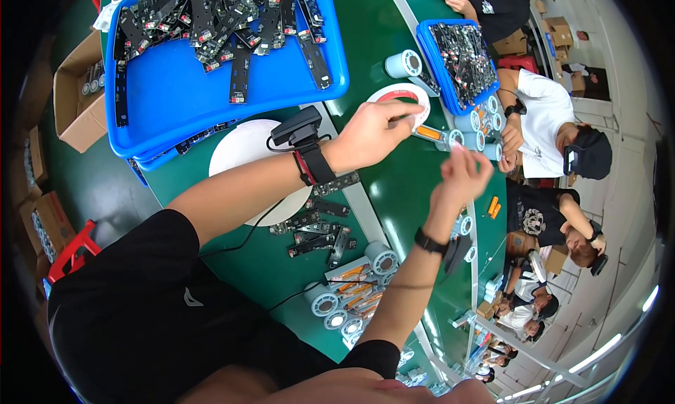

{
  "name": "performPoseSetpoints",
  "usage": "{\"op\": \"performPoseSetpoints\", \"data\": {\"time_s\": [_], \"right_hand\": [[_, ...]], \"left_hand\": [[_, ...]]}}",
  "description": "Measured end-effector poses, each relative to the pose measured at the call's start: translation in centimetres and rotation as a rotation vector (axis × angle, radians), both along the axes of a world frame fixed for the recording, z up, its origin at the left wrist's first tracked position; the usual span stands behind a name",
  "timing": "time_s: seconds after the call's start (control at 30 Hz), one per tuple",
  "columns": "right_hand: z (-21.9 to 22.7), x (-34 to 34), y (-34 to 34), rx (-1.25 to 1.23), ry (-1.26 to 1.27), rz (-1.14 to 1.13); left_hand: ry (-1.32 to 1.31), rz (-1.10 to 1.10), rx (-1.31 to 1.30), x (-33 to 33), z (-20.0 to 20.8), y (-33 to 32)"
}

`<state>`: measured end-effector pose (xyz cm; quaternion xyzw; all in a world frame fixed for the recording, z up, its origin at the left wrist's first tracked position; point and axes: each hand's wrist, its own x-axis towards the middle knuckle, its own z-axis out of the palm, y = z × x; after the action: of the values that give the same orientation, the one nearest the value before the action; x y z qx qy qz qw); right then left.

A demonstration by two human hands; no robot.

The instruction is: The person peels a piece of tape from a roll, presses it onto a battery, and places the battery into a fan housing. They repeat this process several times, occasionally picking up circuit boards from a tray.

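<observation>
My left hand [373, 131] pinches the edge of a white roll [383, 95] with a red inner ring, perhaps tape, above the green table. My right hand [462, 176] is closed and a little blurred by motion. Its raised fingertips are pressed together, and whatever they hold is too small to make out. Just beyond them lies a light-blue fan-like cylinder [453, 138] joined to a part with an orange battery [427, 132]. Below my left wrist several black circuit boards [313, 228] lie loose beside a white disc [242, 147].
A large blue tray [162, 126] of circuit boards stands at the far left, a smaller blue tray [422, 46] at the far right. Light-blue cylinders with orange batteries [351, 291] cluster between my arms. Across the table sits a person in a white shirt [545, 116]. Open cardboard box [77, 116] at left.
</observation>
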<state>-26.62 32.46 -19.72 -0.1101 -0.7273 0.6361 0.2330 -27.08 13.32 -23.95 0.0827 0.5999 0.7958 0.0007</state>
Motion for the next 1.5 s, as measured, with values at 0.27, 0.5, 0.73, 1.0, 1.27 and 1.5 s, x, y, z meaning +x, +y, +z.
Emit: {"op": "performPoseSetpoints", "data": {"time_s": [0.27, 0.5, 0.73, 1.0, 1.27, 1.5], "right_hand": [[-5.5, -6.4, -0.5, 0.154, -0.35, 0.146], [-6.2, -7.1, -1.7, 0.28, -0.371, 0.117], [-5.5, -7.5, -2.5, 0.213, -0.432, 0.095], [-4.9, -8.3, -3.6, 0.948, -0.489, 0.045], [-8.2, -9.6, 4.2, 1.105, -0.335, -0.128], [0.9, 2.1, -3.7, 0.402, -0.013, 0.219]], "left_hand": [[-0.053, 0.046, 0.089, -0.8, -0.6, -0.3], [-0.052, 0.082, 0.083, -0.9, -0.6, -0.5], [-0.069, 0.071, 0.103, -0.9, -0.5, -0.5], [-0.042, 0.081, 0.081, -1.1, -0.5, -0.6], [-0.034, 0.013, 0.103, -0.5, 0.2, 0.0], [0.146, -0.038, 0.006, -0.2, 0.0, -0.6]]}}
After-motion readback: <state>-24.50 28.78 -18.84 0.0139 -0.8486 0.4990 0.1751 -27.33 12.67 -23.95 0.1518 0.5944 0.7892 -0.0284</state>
